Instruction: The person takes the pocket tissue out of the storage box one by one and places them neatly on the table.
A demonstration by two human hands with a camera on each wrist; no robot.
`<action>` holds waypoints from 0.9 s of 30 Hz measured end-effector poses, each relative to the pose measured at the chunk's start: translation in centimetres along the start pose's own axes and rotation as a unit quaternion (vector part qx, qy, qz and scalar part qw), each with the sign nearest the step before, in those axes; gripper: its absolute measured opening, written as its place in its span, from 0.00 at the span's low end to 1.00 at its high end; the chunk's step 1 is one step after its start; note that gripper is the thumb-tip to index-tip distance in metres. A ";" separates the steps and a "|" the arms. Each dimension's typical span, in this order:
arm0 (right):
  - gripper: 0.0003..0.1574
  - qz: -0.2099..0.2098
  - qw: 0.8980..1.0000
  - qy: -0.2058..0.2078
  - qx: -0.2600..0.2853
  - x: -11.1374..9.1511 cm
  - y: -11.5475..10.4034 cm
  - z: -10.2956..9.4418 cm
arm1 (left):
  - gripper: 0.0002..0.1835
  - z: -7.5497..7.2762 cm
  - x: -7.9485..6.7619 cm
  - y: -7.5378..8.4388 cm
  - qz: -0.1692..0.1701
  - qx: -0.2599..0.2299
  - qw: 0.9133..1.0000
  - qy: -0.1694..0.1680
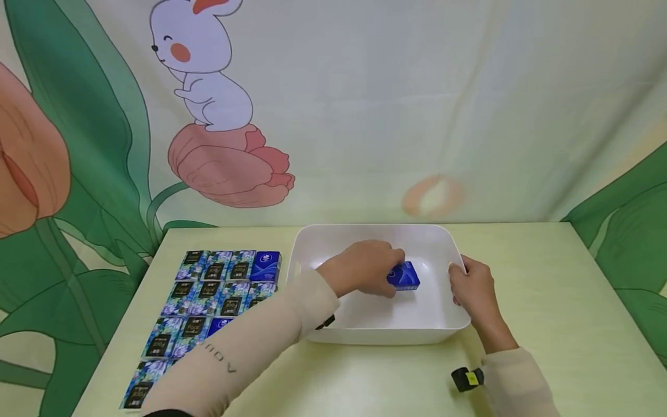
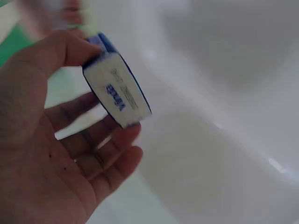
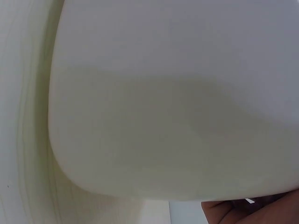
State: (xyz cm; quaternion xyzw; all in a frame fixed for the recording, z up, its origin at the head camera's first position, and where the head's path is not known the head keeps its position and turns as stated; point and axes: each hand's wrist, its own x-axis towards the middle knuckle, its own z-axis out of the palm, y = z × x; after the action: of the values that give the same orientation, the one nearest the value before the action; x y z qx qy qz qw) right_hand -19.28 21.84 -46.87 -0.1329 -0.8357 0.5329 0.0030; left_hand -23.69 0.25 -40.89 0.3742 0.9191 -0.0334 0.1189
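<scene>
Over the white plastic bin (image 1: pixel 380 336), my left hand (image 1: pixel 367 267) pinches a small blue tissue pack (image 1: pixel 405 277) between thumb and fingers. Up close in the left wrist view, the pack's pale end (image 2: pixel 117 91) reads "Vinda", and the thumb (image 2: pixel 70 49) presses its upper edge. My right hand (image 1: pixel 475 286) grips the bin's right rim, thumb on the inside. In the right wrist view the bin's outer wall (image 3: pixel 154 130) fills most of the picture, with part of the right hand (image 3: pixel 257 212) at the bottom edge.
Left of the bin, rows of tissue packs (image 1: pixel 205 298) lie flat on the pale green table (image 1: pixel 542 289), mostly floral-printed, with a blue one (image 1: pixel 266 266) at the back right. My left sleeve (image 1: pixel 250 353) covers some of them. A printed cloth (image 1: pixel 365 116) hangs behind the table.
</scene>
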 end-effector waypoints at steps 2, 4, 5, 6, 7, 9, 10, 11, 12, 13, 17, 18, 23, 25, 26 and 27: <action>0.23 0.002 1.000 -0.002 0.000 0.1 0.1 0.1 | 0.29 -1.4 -2.7 -0.3 -0.009 -0.042 0.998 0.035; 0.23 0.005 1.000 -0.004 -0.002 0.2 0.2 0.0 | 0.31 -2.7 -5.7 -0.6 -0.023 -0.079 0.994 0.073; 0.23 0.006 1.000 -0.005 -0.002 0.2 0.3 -0.1 | 0.31 -3.2 -7.3 -0.8 -0.034 -0.097 0.991 0.092; 0.23 0.006 1.000 -0.007 -0.003 0.3 0.4 -0.2 | 0.31 -3.5 -8.9 -0.9 -0.049 -0.114 0.986 0.109; 0.23 0.006 1.000 -0.008 -0.004 0.4 0.4 -0.3 | 0.31 -3.7 -10.5 -1.1 -0.067 -0.133 0.981 0.127; 0.23 0.007 1.000 -0.011 -0.004 0.6 0.6 -0.6 | 0.32 -3.7 -13.5 -1.5 -0.106 -0.161 0.968 0.162; 0.23 0.008 1.000 -0.012 -0.004 0.7 0.6 -0.7 | 0.32 -3.5 -15.0 -1.8 -0.126 -0.172 0.960 0.180; 0.23 0.008 1.000 -0.012 -0.004 0.9 0.7 -0.9 | 0.32 -3.1 -16.3 -2.0 -0.148 -0.182 0.952 0.196; 0.22 0.008 1.000 -0.011 -0.006 1.0 0.8 -1.0 | 0.32 -2.6 -17.6 -2.2 -0.170 -0.188 0.944 0.209; 0.22 0.008 1.000 -0.010 -0.007 1.1 0.9 -1.2 | 0.32 -2.0 -18.7 -2.4 -0.191 -0.196 0.936 0.221; 0.22 0.009 1.000 -0.005 -0.011 1.6 1.4 -2.0 | 0.33 1.3 -22.1 -3.0 -0.276 -0.216 0.910 0.221; 0.22 0.010 1.000 -0.004 -0.012 1.6 1.6 -2.2 | 0.33 2.3 -22.7 -3.1 -0.296 -0.221 0.905 0.210; 0.22 0.020 1.000 -0.001 -0.008 1.6 2.3 -2.6 | 0.38 8.2 -24.9 -3.8 -0.384 -0.224 0.888 0.113; 0.21 0.023 1.000 -0.001 -0.004 1.6 2.5 -2.6 | 0.41 10.6 -25.4 -3.9 -0.414 -0.223 0.879 0.075; 0.21 0.023 1.000 -0.001 -0.002 1.7 2.6 -2.6 | 0.42 11.8 -25.6 -3.9 -0.427 -0.221 0.875 0.059; 0.21 0.022 1.000 0.000 -0.002 1.8 2.7 -2.6 | 0.43 12.8 -25.7 -3.9 -0.440 -0.217 0.870 0.044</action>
State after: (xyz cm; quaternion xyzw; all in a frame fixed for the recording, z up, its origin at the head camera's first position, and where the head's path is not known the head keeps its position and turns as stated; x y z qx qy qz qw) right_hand -20.03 25.59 -48.40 -0.1515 -0.8336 0.5312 -0.0086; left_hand -6.12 -21.99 -47.16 -0.1027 0.9770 0.1345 0.1299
